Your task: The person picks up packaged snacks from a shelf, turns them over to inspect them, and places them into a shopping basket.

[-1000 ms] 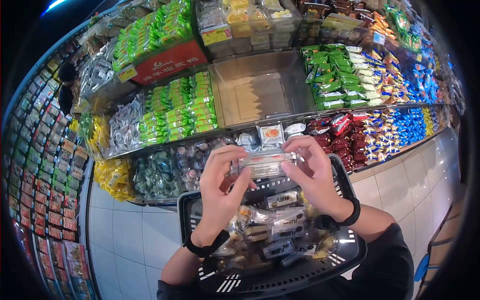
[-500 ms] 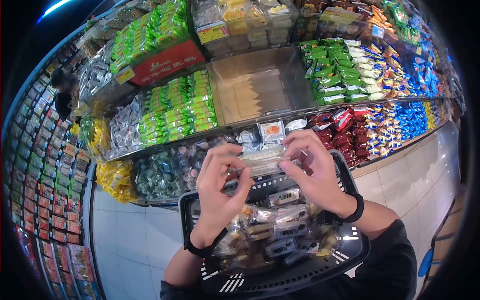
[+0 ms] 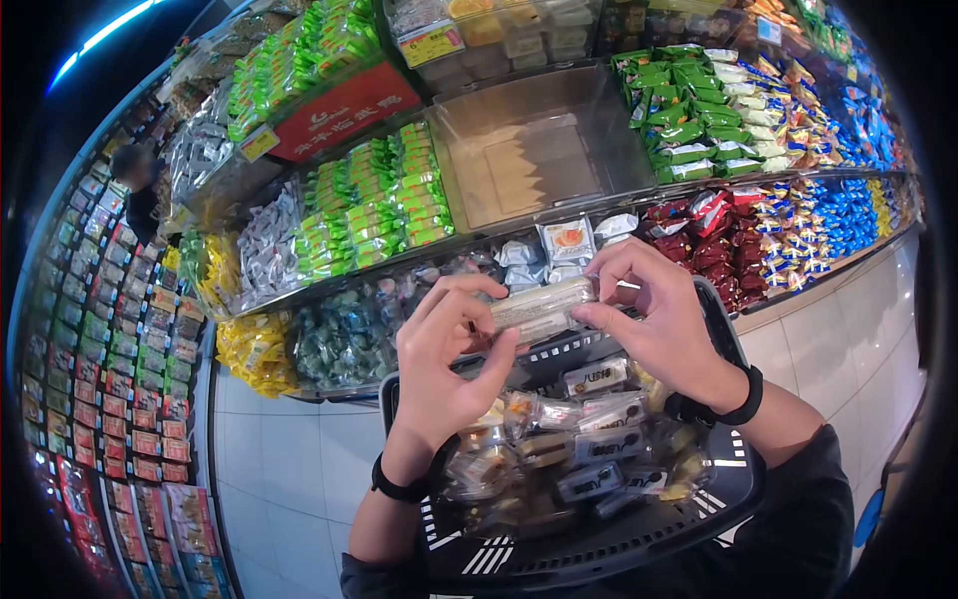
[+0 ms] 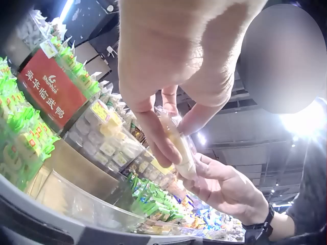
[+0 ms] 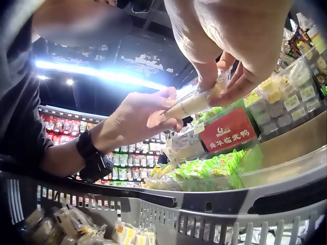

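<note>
A pale, clear-wrapped snack (image 3: pixel 544 311) is held level over a black shopping basket (image 3: pixel 491 556). My left hand (image 3: pixel 449 359) pinches one end and my right hand (image 3: pixel 664 324) pinches the other. From the left wrist, the wrapped snack (image 4: pixel 180 145) shows between thumb and fingers, with loose clear film at its end. In the right wrist view its pale side (image 5: pixel 191 105) spans between both hands. Below, several wrapped snacks (image 3: pixel 599 444) with white labels and dark print lie heaped in the basket.
Ahead stand shelf bins of green packets (image 3: pixel 374 215), dark red packets (image 3: pixel 714 240) and blue packets (image 3: pixel 848 220). A bare-bottomed brown bin (image 3: pixel 539 165) sits mid-shelf. Hanging packets (image 3: pixel 110 369) line the left aisle, where a person (image 3: pixel 140 190) stands. Tiled floor (image 3: pixel 269 469) lies between.
The snack has been turned in my fingers: the side with red print that showed earlier is now out of sight. Both hands keep their hold. The head view has shifted slightly.
</note>
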Tool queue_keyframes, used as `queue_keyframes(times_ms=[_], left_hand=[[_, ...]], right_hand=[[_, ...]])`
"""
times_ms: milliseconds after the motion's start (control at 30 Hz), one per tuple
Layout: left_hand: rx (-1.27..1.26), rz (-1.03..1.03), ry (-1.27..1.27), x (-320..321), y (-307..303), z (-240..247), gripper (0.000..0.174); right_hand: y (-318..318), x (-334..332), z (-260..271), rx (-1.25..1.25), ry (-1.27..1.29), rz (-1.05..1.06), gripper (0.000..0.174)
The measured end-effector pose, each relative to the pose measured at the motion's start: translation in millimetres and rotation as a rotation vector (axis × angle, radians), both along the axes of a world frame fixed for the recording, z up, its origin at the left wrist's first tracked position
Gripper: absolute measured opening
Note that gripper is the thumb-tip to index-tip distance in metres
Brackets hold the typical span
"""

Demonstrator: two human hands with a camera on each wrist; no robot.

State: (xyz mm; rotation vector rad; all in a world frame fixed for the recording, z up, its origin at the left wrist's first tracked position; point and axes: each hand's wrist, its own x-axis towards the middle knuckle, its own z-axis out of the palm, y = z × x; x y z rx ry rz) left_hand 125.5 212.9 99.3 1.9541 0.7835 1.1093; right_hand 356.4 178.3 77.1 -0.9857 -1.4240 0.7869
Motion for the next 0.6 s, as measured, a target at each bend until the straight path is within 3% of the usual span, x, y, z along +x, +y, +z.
queue_keyframes(times_ms=[200, 467, 600], left_hand=[[0.033, 0.055, 0.149, -2, 0, 1, 0.017], [-0.073, 0.044, 0.083, -8, 4, -7, 0.019], [-0.088, 0.043, 0.021, -10, 3, -7, 0.018]], right_hand=[[2, -1, 2, -0.038, -0.06, -0.045, 0.026], [0, 4, -1, -0.059, -0.14, -0.042, 0.032], [6, 9, -4, -0.049, -0.069, 0.078, 0.029]])
